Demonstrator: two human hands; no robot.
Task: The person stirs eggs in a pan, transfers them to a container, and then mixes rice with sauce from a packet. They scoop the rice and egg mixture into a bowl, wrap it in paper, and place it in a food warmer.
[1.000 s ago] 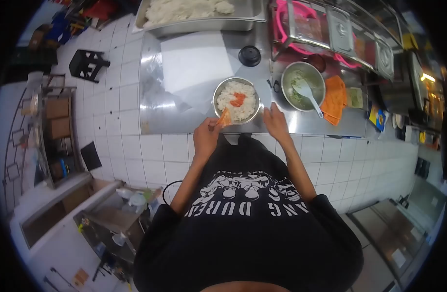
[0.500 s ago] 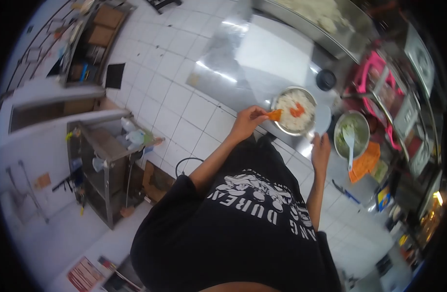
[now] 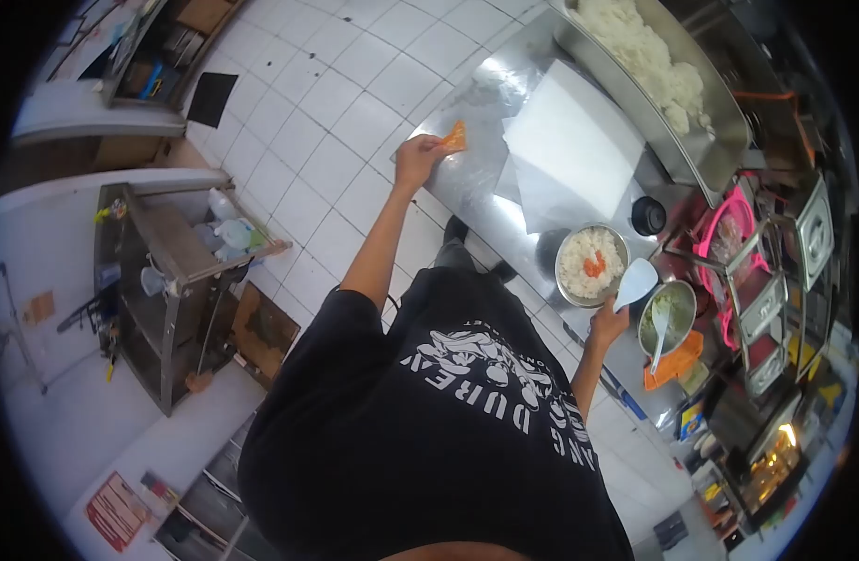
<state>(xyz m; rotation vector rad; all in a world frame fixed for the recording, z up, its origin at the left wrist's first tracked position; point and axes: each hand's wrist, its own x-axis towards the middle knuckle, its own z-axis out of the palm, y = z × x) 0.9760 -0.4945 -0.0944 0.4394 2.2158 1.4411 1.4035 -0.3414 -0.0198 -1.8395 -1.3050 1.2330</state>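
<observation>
My left hand (image 3: 422,161) is closed on a small orange piece (image 3: 455,137), too small to identify, at the left end of the metal table (image 3: 476,173). My right hand (image 3: 609,323) grips a pale rice paddle (image 3: 637,282), its blade raised between two metal bowls. One bowl (image 3: 565,285) holds white rice (image 3: 579,254) with an orange-red topping (image 3: 595,265) in the middle. In the other bowl (image 3: 693,309), a white spoon (image 3: 660,327) rests in a greenish mix.
White paper sheets (image 3: 574,140) lie on the table beside a large metal tray of rice (image 3: 626,122). Near the bowls are a black round object (image 3: 648,215), an orange cloth (image 3: 677,363) and a pink basket (image 3: 729,224). A metal shelf (image 3: 172,318) stands at the left.
My left hand has moved away from the rice bowl to the table's left end, still holding the orange piece. The paddle is now plainly in my right hand. The whole view has shifted.
</observation>
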